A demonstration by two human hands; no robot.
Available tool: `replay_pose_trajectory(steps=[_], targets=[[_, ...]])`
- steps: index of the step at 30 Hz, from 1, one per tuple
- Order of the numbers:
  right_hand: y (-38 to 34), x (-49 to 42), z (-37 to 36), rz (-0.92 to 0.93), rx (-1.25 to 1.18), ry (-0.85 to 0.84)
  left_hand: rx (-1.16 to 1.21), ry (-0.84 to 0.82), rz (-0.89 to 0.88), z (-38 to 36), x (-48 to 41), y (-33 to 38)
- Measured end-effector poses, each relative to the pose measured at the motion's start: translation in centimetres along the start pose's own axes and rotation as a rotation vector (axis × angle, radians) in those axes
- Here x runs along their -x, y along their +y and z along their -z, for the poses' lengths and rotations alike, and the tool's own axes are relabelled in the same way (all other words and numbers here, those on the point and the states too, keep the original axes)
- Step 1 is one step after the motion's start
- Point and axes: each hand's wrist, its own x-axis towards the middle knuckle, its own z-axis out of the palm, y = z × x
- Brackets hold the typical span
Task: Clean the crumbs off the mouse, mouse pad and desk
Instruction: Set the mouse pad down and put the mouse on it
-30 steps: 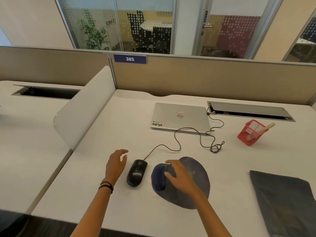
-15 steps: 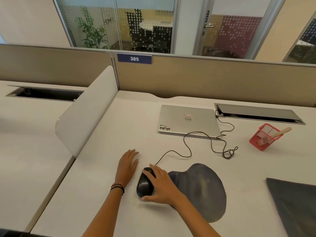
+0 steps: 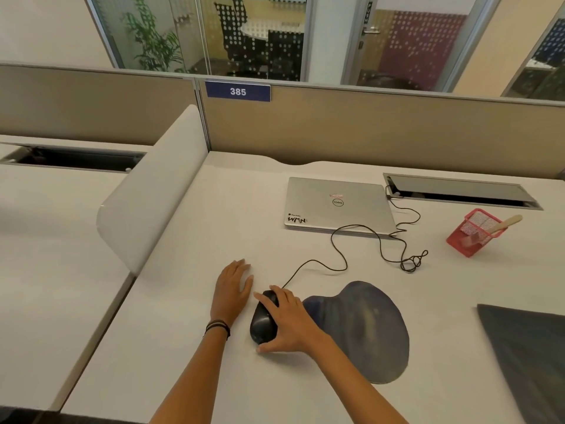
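Standing by the desk (image 3: 244, 194), I saw the person's right hand (image 3: 292, 324) on top of the black mouse (image 3: 262, 325). Its fingers were bent over the mouse's back and spread a little. The thumb pressed at the near end, so the hand held the mouse. The mouse lay flat on the bare desk, with the blue mouse pad (image 3: 363, 332) just beside it at 3 o'clock. I could not tell if the two touched, as the hand hid that edge. The left hand (image 3: 233, 289) lay flat on the desk at the mouse's 10 o'clock. Its fingers were straight and close together, holding nothing.

A thin wire (image 3: 309, 261) ran from the mouse toward 1 o'clock, up to a shut silver laptop (image 3: 336, 206). A red mesh cup (image 3: 470, 237) with a small brush (image 3: 506, 223) in it stood far off at 2 o'clock. A dark cloth (image 3: 529, 362) lay at 3 o'clock, past the pad. I saw no crumbs; they were too small to spot.

I thought the job had only begun. To do this step well, the hand should lift the mouse gently and mind the wire, so it does not tug the laptop. The brush or cloth would likely clean better than bare fingers.
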Motion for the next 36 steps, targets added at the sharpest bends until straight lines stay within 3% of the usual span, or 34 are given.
replay_pose_trajectory(steps=[10,17,36], targets=[[3.1,2.7,3.1,-0.050,-0.172,0.115,0.021,-0.024,0.011,0.2,-0.1,0.0],[6.3,5.9,4.2,-0.155,-0.152,0.136,0.001,0.014,-0.040,0.1,-0.3,-0.1],[10.7,9.6,5.1,-0.188,-0.080,-0.071,0.007,0.024,-0.039,0.2,-0.1,0.2]])
